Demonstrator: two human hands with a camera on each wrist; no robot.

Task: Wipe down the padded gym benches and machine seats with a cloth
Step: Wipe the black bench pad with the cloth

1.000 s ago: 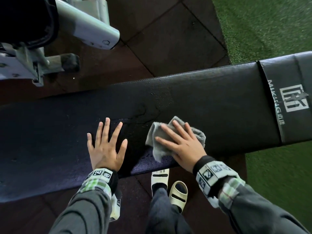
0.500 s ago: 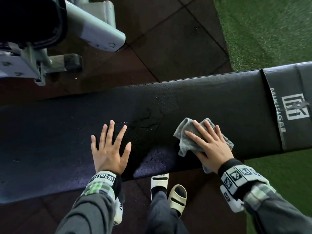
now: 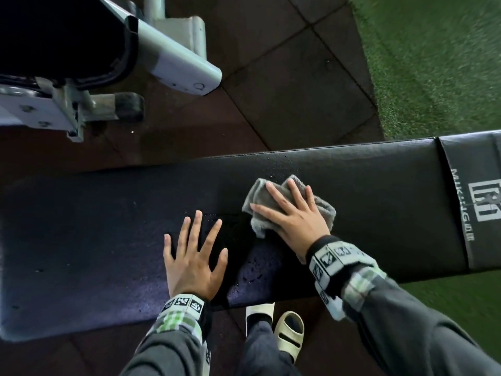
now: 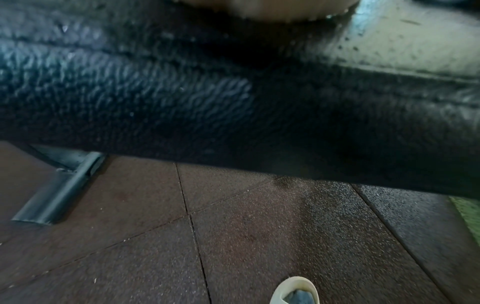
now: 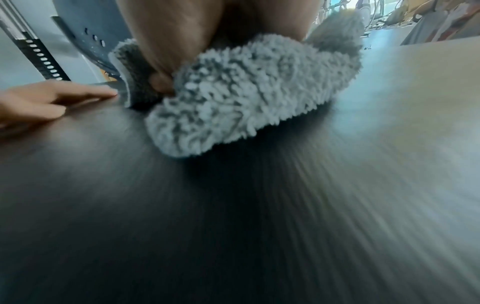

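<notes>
A long black padded bench (image 3: 366,185) runs across the head view, wet in the middle, with a white logo at its right end. My right hand (image 3: 291,215) lies flat with straight fingers on a crumpled grey cloth (image 3: 322,210), pressing it onto the pad. The fluffy cloth (image 5: 246,98) fills the right wrist view under my palm. My left hand (image 3: 193,256) rests flat on the bench with spread fingers, just left of the cloth. In the left wrist view only the bench's front edge (image 4: 182,92) and the floor show.
A grey machine frame (image 3: 173,61) with a black pad stands beyond the bench at upper left. Dark rubber floor tiles (image 3: 284,90) lie around it, green turf (image 3: 433,63) at right. My feet in pale slippers (image 3: 287,332) stand under the bench's near edge.
My right hand slid the cloth to the right along the near edge, then up toward the far side of the bench. The left hand has stayed flat in place.
</notes>
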